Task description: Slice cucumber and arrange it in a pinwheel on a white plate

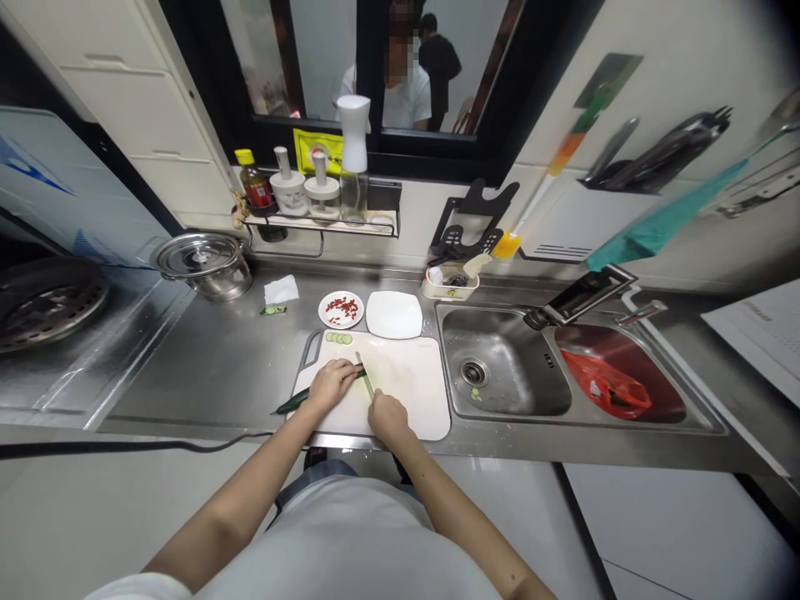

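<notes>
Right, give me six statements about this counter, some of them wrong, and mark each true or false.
1. The right hand holds the knife. True.
2. The left hand touches nothing. False: it is closed over the cucumber.
3. The slices lie on the board. True.
4. The red bits lie on the square plate. False: they are on the round plate to its left.
5. The red bag lies in the right basin. True.
6. The pot has its lid off. False: the lid is on.
</notes>
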A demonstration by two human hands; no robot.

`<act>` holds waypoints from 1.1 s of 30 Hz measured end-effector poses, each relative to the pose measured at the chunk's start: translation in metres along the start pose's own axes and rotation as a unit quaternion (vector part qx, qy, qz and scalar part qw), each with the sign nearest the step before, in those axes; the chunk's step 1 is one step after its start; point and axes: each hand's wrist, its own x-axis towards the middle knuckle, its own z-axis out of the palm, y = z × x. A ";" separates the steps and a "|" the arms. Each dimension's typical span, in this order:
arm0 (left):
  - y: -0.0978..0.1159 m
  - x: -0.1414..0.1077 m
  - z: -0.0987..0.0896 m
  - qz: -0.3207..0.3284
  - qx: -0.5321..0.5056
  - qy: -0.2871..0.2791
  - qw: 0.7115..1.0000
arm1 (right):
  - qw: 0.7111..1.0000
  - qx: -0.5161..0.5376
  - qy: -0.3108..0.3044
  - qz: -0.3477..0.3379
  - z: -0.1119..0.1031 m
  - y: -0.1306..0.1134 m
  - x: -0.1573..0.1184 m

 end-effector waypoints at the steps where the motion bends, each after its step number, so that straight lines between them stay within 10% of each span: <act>1: 0.000 0.000 0.000 -0.001 0.000 0.000 1.000 | 1.000 -0.003 -0.002 0.001 0.001 0.002 -0.004; 33: 0.003 0.000 -0.002 -0.026 -0.015 -0.009 1.000 | 1.000 -0.008 0.005 0.011 0.014 0.013 -0.019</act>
